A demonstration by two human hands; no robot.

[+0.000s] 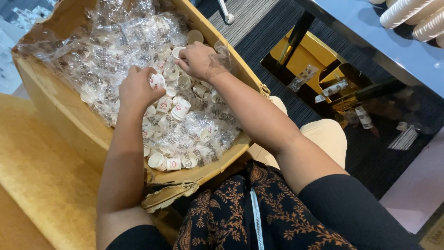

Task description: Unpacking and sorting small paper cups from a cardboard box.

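An open cardboard box lined with clear plastic holds several small white paper cups with red print. My left hand reaches into the box and is closed around one small cup. My right hand is deeper in the box, fingers curled on another small cup near the far wall. Crinkled clear plastic covers much of the pile.
The box rests on a yellow surface at the left. A dark table at the upper right bears stacks of white cups. Under it stand black legs, a yellow box and loose wrapped cups on striped carpet.
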